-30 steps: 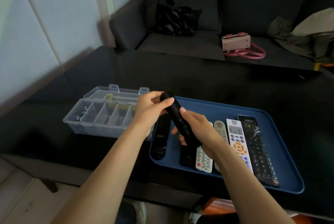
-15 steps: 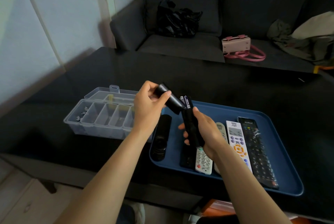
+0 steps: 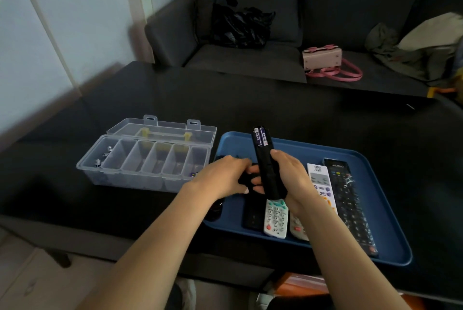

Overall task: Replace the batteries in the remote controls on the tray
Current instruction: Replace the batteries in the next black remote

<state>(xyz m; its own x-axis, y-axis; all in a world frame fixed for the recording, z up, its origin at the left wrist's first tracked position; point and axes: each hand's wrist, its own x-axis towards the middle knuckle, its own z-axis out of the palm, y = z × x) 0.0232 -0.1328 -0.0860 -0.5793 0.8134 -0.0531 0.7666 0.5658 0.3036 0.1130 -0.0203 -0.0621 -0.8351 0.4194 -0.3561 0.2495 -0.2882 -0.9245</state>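
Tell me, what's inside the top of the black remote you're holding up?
Two purple batteries sit side by side in the open end of the black remote. The right hand wraps its lower part, hiding the rest.

Clear plastic box (image 3: pixel 150 159), matt tray (image 3: pixel 375 222).

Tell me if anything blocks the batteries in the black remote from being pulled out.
Nothing visible does: the batteries lie exposed at the top of the black remote, held in the right hand.

Blue tray (image 3: pixel 390 254), black remote (image 3: pixel 268 179), purple-labelled batteries (image 3: pixel 260 137).
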